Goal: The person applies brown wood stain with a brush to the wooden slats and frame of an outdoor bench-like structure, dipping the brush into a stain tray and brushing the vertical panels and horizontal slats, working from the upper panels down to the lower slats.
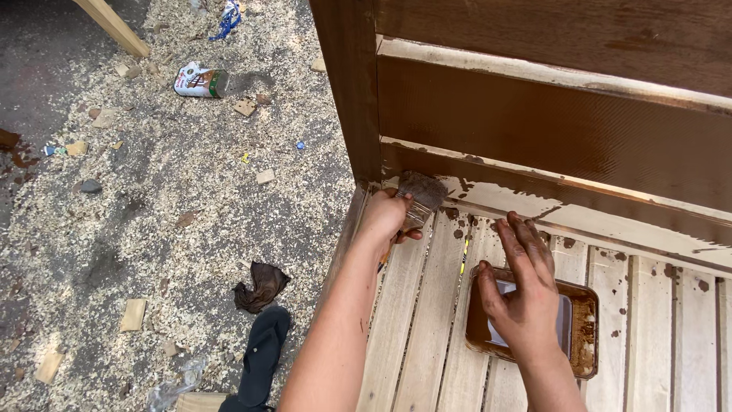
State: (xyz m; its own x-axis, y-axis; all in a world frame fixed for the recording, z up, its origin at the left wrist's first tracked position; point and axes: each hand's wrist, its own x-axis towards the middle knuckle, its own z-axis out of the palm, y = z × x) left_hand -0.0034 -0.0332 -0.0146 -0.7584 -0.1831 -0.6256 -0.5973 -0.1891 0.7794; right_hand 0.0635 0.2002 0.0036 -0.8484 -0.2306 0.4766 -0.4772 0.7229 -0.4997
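My left hand (385, 216) grips a paintbrush (421, 192) whose dark bristles press against the lower corner of a brown-stained wooden panel (534, 122). My right hand (526, 286), smeared with brown stain, rests with fingers spread on a shallow rectangular tray (583, 328) of brown stain. The tray sits on pale unpainted wooden slats (427, 320). A white strip along the panel's lower edge carries brown drips.
The ground at left is covered in sawdust and wood offcuts (133, 314). A crushed can (200, 81) lies at the top left, a brown rag (261, 286) and a black sandal (263, 352) near the slats. A pencil (463, 255) lies between slats.
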